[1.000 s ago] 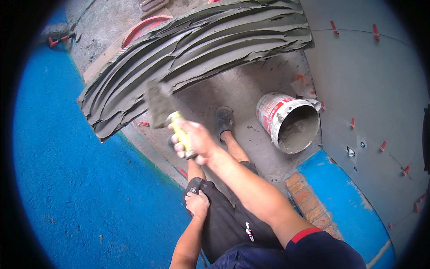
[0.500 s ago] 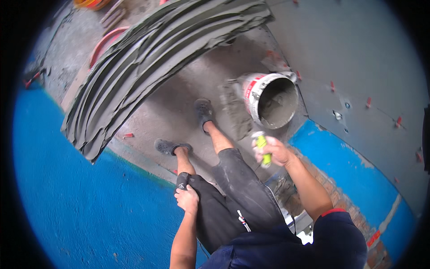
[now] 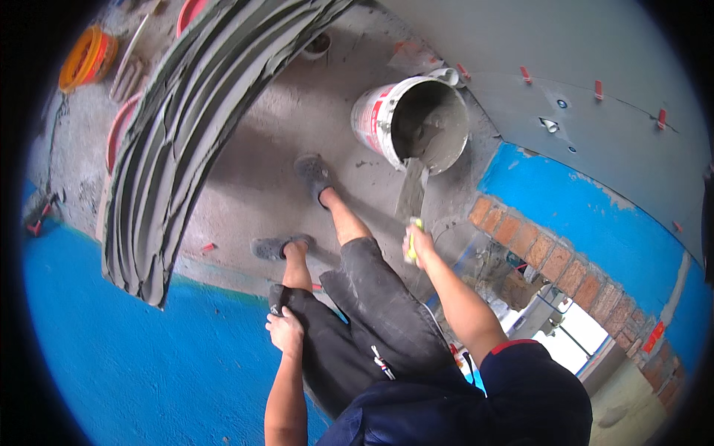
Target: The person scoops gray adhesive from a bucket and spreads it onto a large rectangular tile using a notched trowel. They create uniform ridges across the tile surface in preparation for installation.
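My right hand [image 3: 419,245] grips the yellow-green handle of a trowel. The trowel's blade [image 3: 411,195], smeared with grey mortar, points away from me, its far end at the near rim of a white bucket [image 3: 378,123]. Wet grey mortar [image 3: 445,141] lies inside the bucket, which leans with its mouth toward me. My left hand [image 3: 285,331] is closed on the leg of my dark shorts [image 3: 301,305] near the knee. Ahead to the left stands a large curved-looking slab coated with ridged mortar [image 3: 182,134].
Large grey tiles [image 3: 520,37] with red clips [image 3: 598,90] cover the right side. Beside them run a blue-coated strip [image 3: 550,182] and a brick edge [image 3: 558,262]. Blue floor [image 3: 186,364] spreads at left. An orange bucket [image 3: 89,59] stands far left.
My right hand has moved slightly left and brought the trowel to the bucket's rim; its blade was blurred before. My left hand stays on the shorts. The whole view has shifted.
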Tool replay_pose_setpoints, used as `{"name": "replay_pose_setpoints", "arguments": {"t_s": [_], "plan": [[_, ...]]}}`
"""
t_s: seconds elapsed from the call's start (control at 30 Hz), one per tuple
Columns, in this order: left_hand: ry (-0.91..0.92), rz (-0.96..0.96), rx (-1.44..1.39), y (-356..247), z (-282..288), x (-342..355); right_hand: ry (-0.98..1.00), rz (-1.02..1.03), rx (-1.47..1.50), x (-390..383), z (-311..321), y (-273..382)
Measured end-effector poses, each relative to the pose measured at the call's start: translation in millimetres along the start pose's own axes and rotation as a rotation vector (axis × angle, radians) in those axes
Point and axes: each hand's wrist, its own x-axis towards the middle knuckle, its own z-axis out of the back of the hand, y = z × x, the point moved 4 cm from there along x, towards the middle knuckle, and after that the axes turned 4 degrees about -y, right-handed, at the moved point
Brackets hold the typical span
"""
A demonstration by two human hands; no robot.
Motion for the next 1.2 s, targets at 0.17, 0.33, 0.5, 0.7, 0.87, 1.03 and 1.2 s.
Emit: {"name": "replay_pose_setpoints", "arguments": {"t_s": [0.17,0.33,0.5,0.7,0.87,1.03,1.2], "plan": [[0.002,-0.031,0.003,10,7,9,0.066,0.120,-0.013,-51,44,4],[0.011,-0.038,0.054,9,16,14,-0.503,0.969,-0.857,19,-3,59],[0.011,-0.040,-0.032,21,19,19,-0.552,0.628,-0.647,111,-69,-11],[0.030,-0.001,-0.082,20,5,7,-0.488,0.675,-1.043,66,40,-102],[0.039,0.086,-0.072,-3,6,-11,-0.333,0.843,-0.640,5,-14,75],[0.011,0.102,-0.063,-12,-5,-17,0.068,0.878,-0.066,7,-182,324],[0.010,0.123,-0.075,-23,-23,-21,0.239,0.821,0.056,28,-293,417]]}}
